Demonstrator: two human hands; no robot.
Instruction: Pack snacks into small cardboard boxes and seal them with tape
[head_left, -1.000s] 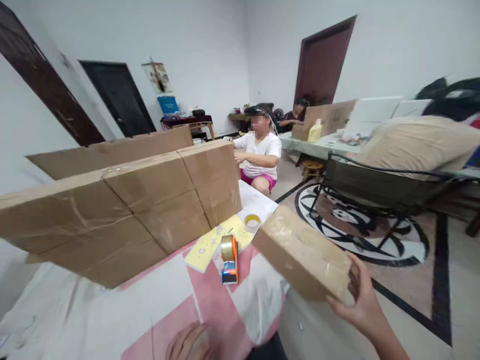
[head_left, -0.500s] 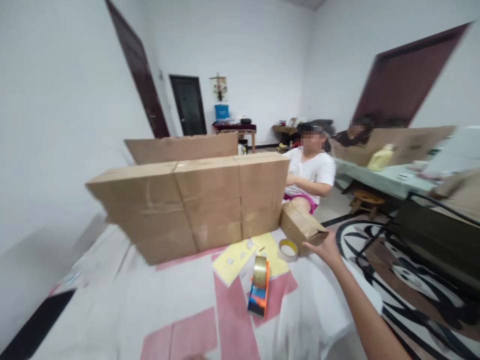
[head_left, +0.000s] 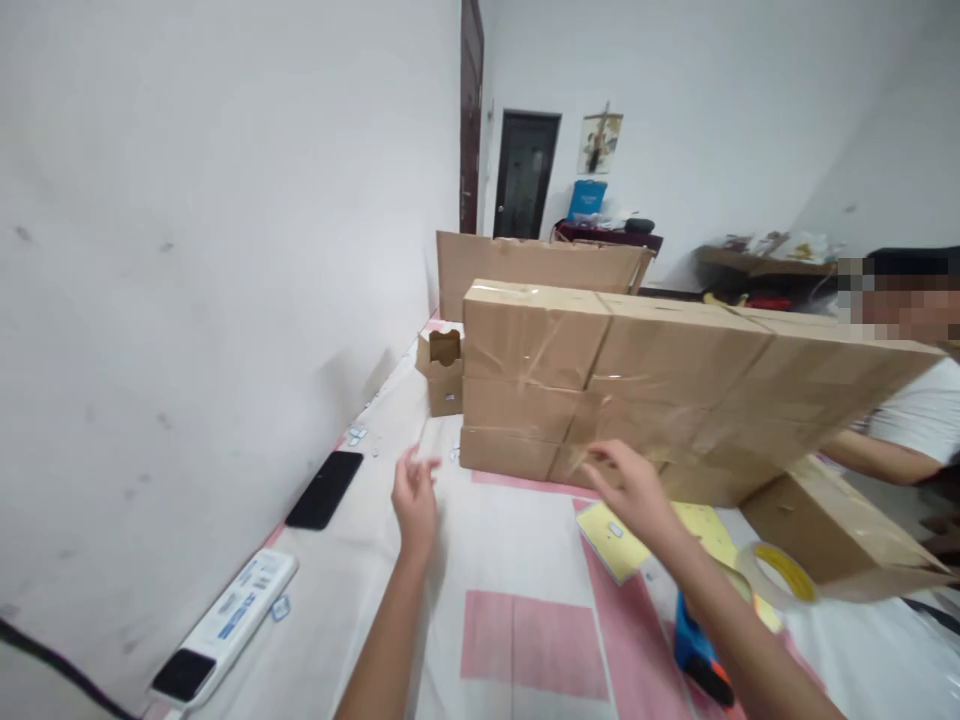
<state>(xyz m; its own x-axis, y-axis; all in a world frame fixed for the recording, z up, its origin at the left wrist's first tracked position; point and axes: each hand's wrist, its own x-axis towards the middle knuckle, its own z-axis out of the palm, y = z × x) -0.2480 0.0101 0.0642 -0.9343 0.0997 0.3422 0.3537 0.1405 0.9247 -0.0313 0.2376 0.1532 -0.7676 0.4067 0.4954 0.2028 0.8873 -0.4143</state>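
Both of my hands are raised above the cloth-covered table (head_left: 375,610). My left hand (head_left: 416,500) is empty, its fingers loosely bent and apart, near a small open cardboard box (head_left: 446,388). My right hand (head_left: 628,490) hovers before a wall of stacked, taped cardboard boxes (head_left: 525,400), thumb apart from the bent fingers, nothing visible in it. Below that hand lies a yellow sheet (head_left: 611,540) with small scraps. A blue and orange tape dispenser (head_left: 694,645) is partly hidden by my right forearm. Beside it stands a tape roll (head_left: 784,575).
Along the left wall lie a black phone (head_left: 326,490) and a long white device (head_left: 232,625) with a label. A taped carton (head_left: 832,520) sits at the right, near a co-worker's arm (head_left: 881,455). More cardboard (head_left: 525,262) stands behind the stack.
The view has swung left. My right hand has let go of the small taped carton at the right and moved over before the stack. My left hand has come into view.
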